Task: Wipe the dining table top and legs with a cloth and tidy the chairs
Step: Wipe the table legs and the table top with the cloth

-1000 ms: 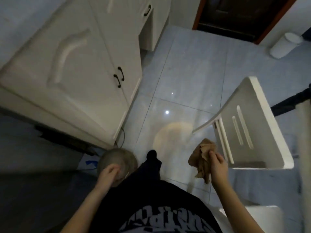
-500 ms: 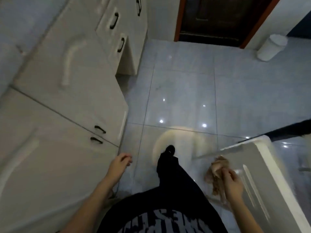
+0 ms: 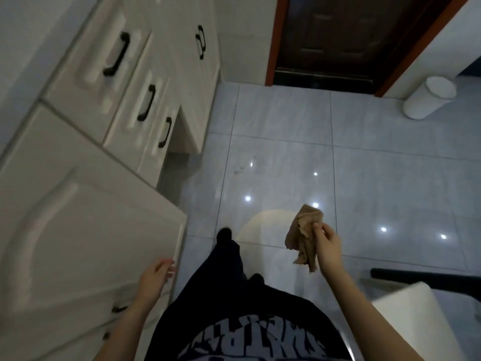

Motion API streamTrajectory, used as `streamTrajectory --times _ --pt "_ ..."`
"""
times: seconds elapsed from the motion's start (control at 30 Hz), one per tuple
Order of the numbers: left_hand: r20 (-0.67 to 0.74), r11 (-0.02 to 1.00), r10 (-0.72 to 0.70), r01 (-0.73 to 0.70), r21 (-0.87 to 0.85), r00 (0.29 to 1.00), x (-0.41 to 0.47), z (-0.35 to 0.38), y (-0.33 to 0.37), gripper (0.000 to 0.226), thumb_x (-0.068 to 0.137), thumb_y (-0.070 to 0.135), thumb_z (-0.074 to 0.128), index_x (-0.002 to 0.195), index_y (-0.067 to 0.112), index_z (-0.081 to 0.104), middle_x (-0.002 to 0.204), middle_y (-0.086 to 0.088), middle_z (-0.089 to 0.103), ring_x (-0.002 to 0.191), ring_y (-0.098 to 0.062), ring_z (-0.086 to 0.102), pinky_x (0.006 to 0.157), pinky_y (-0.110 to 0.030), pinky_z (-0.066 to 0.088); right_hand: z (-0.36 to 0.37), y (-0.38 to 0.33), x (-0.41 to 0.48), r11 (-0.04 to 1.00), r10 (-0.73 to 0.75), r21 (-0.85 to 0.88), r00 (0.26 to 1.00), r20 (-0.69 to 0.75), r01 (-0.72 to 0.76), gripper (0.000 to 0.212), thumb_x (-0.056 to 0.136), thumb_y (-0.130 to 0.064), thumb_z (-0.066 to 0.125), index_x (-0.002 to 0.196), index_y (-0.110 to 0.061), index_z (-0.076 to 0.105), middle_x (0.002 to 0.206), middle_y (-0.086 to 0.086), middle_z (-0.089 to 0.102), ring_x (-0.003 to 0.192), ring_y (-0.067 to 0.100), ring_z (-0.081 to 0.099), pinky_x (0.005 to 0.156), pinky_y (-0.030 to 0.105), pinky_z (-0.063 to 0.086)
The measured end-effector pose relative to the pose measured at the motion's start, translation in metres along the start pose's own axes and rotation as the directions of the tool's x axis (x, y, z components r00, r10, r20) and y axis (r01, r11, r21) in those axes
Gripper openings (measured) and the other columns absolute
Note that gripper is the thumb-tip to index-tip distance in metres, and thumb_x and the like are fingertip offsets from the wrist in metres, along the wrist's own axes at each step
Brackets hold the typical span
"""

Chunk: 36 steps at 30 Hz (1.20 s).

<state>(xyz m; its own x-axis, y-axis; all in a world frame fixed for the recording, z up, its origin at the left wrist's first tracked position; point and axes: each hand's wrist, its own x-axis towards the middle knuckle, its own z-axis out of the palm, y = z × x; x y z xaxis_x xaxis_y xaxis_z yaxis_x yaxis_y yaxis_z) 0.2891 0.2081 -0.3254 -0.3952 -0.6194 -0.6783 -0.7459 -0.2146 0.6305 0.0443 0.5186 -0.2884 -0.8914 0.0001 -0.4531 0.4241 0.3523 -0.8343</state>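
Out in front on the right, my right hand [image 3: 329, 246] pinches a crumpled brown cloth [image 3: 303, 238] between thumb and curled fingers; the cloth hangs in the air above the tiled floor [image 3: 273, 152], touching nothing else. My left hand [image 3: 156, 276] is relaxed, fingers loosely bent and holding nothing, just beside the edge of a white cabinet door [image 3: 78, 243]. Near right, a corner of a white chair [image 3: 416, 321] shows beside my forearm, with a dark bar [image 3: 429, 278] just beyond it. Drawers [image 3: 135, 100] with black handles run along the left; far off stand a dark door [image 3: 346, 35] and, to its right, a white bin [image 3: 429, 97]
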Motion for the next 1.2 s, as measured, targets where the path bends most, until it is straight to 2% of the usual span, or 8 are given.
streamTrajectory --times 0.27,0.4,0.53,0.77,0.9,0.97,1.1,1.2 --pt "0.212 0.952 0.113 -0.167 0.257 0.971 0.165 0.038 0.187 0.017 0.096 0.008 0.047 0.089 0.006 0.063 0.087 -0.014 0.065 0.084 -0.031 0.06 0.068 -0.028 0.044 0.016 -0.043 0.112 0.992 0.122 0.021 0.949 -0.29 -0.121 0.029 0.099 -0.02 0.051 0.074 -0.012 0.062 0.064 0.005 0.059 0.063 0.016 0.054 0.061 0.03 0.042" --pt "0.401 0.852 0.2 -0.361 0.378 0.894 0.22 0.085 0.304 0.014 0.096 0.011 0.05 0.093 0.011 0.064 0.089 -0.01 0.066 0.085 -0.025 0.061 0.083 -0.036 0.047 0.005 -0.056 0.135 0.966 0.257 0.144 0.86 -0.44 -0.216 0.023 0.098 -0.016 0.053 0.087 -0.001 0.067 0.074 0.01 0.062 0.069 0.015 0.054 0.06 0.021 0.043" --pt "0.552 0.78 0.248 -0.502 0.374 0.796 0.248 0.163 0.395 0.017 0.095 0.002 0.047 0.089 0.008 0.061 0.081 -0.009 0.062 0.074 -0.019 0.056 0.069 -0.022 0.045 -0.01 -0.059 0.149 0.929 0.367 0.247 0.762 -0.534 -0.274 0.026 0.099 -0.017 0.052 0.09 0.003 0.066 0.082 0.017 0.064 0.077 0.022 0.055 0.06 0.032 0.041" --pt "0.642 0.77 0.17 -0.507 0.388 0.748 0.265 0.312 0.476 0.017 0.096 0.007 0.047 0.087 0.009 0.062 0.081 -0.011 0.063 0.069 -0.019 0.055 0.06 -0.019 0.042 -0.056 -0.066 0.202 0.848 0.512 0.475 0.594 -0.621 -0.234 0.019 0.1 -0.019 0.05 0.096 -0.004 0.062 0.084 0.013 0.061 0.066 0.013 0.054 0.064 0.029 0.042" --pt "0.658 0.767 0.127 -0.494 0.409 0.742 0.258 0.378 0.516 0.018 0.095 0.009 0.048 0.084 0.012 0.062 0.082 -0.01 0.064 0.073 -0.022 0.057 0.065 -0.026 0.042 -0.107 -0.069 0.262 0.832 0.526 0.513 0.595 -0.608 -0.212 0.03 0.1 -0.019 0.051 0.097 0.006 0.065 0.086 0.018 0.064 0.064 0.009 0.059 0.061 0.023 0.049" --pt "0.67 0.748 0.132 -0.517 0.416 0.73 0.254 0.408 0.536 0.018 0.095 0.011 0.049 0.083 0.013 0.063 0.083 -0.01 0.065 0.074 -0.022 0.059 0.067 -0.026 0.044 -0.135 -0.079 0.295 0.837 0.521 0.507 0.59 -0.617 -0.209 0.023 0.098 -0.015 0.053 0.088 0.0 0.067 0.075 0.01 0.063 0.066 0.017 0.058 0.057 0.016 0.046" --pt "0.69 0.701 0.117 -0.551 0.453 0.715 0.25 0.467 0.577 0.018 0.095 0.012 0.049 0.083 0.015 0.062 0.084 -0.01 0.066 0.075 -0.023 0.061 0.069 -0.028 0.046 -0.187 -0.1 0.359 0.837 0.517 0.515 0.579 -0.63 -0.186 0.023 0.096 -0.013 0.054 0.076 -0.018 0.065 0.073 0.008 0.062 0.077 0.02 0.056 0.066 0.028 0.044" --pt "0.695 0.674 0.101 -0.562 0.478 0.712 0.253 0.512 0.602 0.017 0.096 0.011 0.048 0.088 0.01 0.063 0.085 -0.012 0.066 0.077 -0.026 0.06 0.07 -0.031 0.045 -0.224 -0.111 0.397 0.83 0.527 0.534 0.544 -0.654 -0.161 0.02 0.096 -0.014 0.053 0.083 -0.011 0.067 0.077 0.01 0.061 0.07 0.015 0.053 0.058 0.019 0.043"
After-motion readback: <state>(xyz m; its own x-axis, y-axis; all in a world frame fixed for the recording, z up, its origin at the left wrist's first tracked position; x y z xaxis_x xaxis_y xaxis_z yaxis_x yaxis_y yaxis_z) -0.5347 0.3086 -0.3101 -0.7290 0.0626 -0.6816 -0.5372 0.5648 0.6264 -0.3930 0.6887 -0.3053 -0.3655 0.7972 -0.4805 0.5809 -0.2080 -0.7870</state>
